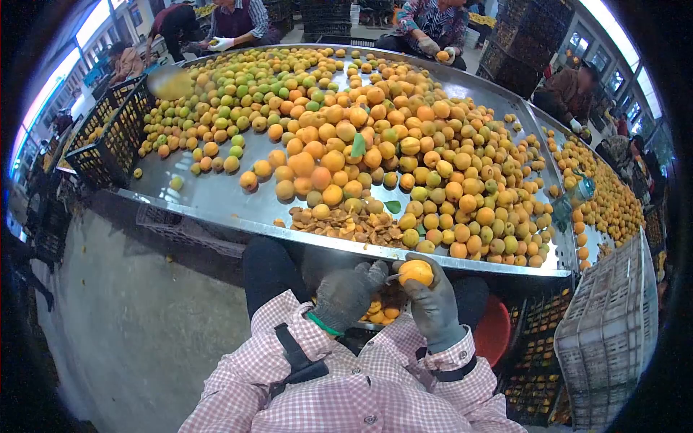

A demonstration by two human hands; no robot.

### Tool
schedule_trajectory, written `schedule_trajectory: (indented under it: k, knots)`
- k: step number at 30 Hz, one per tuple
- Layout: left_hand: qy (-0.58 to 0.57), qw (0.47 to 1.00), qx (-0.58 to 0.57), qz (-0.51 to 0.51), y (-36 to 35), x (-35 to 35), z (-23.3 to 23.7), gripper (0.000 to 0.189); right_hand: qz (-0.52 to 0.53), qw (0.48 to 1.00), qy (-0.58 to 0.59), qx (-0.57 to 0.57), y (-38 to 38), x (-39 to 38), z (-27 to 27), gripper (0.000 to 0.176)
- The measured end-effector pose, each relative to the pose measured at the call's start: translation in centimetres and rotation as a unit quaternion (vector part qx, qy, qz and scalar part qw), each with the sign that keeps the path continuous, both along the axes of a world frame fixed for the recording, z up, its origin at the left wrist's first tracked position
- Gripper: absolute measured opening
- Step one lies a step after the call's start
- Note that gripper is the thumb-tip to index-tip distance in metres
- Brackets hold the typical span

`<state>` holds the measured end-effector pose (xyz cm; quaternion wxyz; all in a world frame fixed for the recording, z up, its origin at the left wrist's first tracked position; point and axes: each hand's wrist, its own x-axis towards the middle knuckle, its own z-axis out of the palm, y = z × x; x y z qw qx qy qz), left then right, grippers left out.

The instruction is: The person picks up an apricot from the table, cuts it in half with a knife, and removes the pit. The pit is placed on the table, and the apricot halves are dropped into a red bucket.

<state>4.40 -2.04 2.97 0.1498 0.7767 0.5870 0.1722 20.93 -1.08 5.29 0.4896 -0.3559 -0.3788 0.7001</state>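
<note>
My right hand (433, 303), in a dark grey glove, grips an orange apricot (416, 273) between thumb and fingers, just below the table's front edge. My left hand (348, 294), in a dark knitted glove with a green cuff, is closed beside it. From its fingertips a small knife (392, 277) points at the apricot; its handle is hidden in the glove. Below my hands, between my knees, a container holds apricot pieces (382, 312). A heap of brown-orange scraps (350, 225) lies on the table just ahead of my hands.
Apricots (325, 155), orange to green, cover much of the metal table (216, 189). A black crate (108, 137) stands at the left. On the right are a pale plastic crate (603, 332), a red basin (494, 332) and a bottle (582, 190). Several people sit around.
</note>
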Motion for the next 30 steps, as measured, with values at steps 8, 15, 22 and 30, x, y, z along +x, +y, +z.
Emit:
schedule_trajectory:
  k: [8, 15, 22, 30]
  knots:
    - [-0.059, 0.998, 0.000, 0.014, 0.4, 0.1, -0.8, 0.029, 0.027, 0.985, 0.149, -0.083, 0.4, -0.4, -1.0, 0.042]
    - [-0.069, 0.996, -0.043, 0.039, -1.0, 1.2, 1.7, 0.035, -0.017, 0.996, 0.064, 0.064, 0.7, -0.9, -1.6, 0.055]
    - [-0.098, 0.993, 0.051, 0.040, -0.7, 0.8, 0.6, 0.042, 0.006, 0.983, 0.179, -0.039, 1.2, -1.5, -2.5, 0.049]
    - [-0.098, 0.992, -0.021, 0.082, 0.0, 1.4, 0.5, 0.043, -0.046, 0.995, 0.081, 0.039, 1.2, -3.2, -3.3, 0.043]
